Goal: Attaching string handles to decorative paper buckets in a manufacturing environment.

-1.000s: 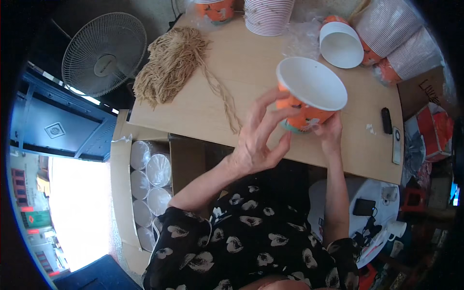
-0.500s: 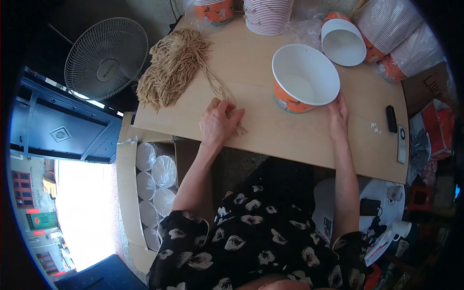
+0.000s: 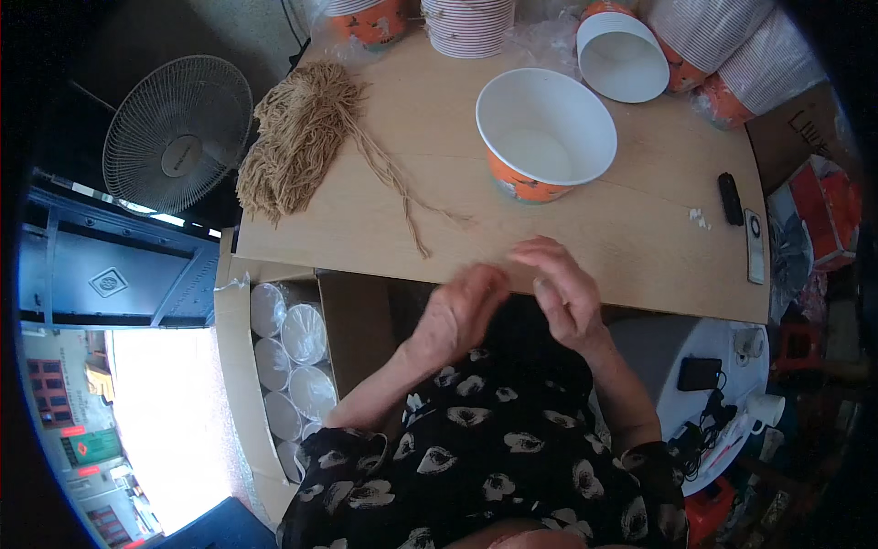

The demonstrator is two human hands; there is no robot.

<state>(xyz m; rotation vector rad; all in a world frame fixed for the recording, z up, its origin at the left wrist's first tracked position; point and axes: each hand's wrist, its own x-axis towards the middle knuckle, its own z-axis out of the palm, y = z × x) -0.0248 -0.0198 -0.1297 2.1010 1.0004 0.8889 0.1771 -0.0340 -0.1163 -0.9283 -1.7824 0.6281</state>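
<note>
My left hand (image 3: 459, 313) is raised over the table's front edge, its fingers smeared by motion. Close beside it, my right hand (image 3: 565, 295) has its fingers stretched forward and the thumb apart, with nothing seen in it. Beyond both hands stands a large white paper bucket (image 3: 546, 128) with an orange printed outside, upright and touched by neither hand. A bundle of beige yarn-like cords (image 3: 302, 142) lies at the table's left side. Several loose strands (image 3: 395, 178) trail from it toward my left hand, ending short of it.
Stacked white paper buckets (image 3: 468, 26) stand at the back, and one bucket (image 3: 625, 66) lies tipped over. A black box cutter (image 3: 729, 199) and a slim silver device (image 3: 754, 245) lie at the right edge. Left are a fan (image 3: 178, 137) and a carton (image 3: 236, 366) of wrapped cups.
My left hand has let go of the cord ends and moved right, toward my body. My right hand has left the bucket and come in toward the left one. The view has shifted slightly.
</note>
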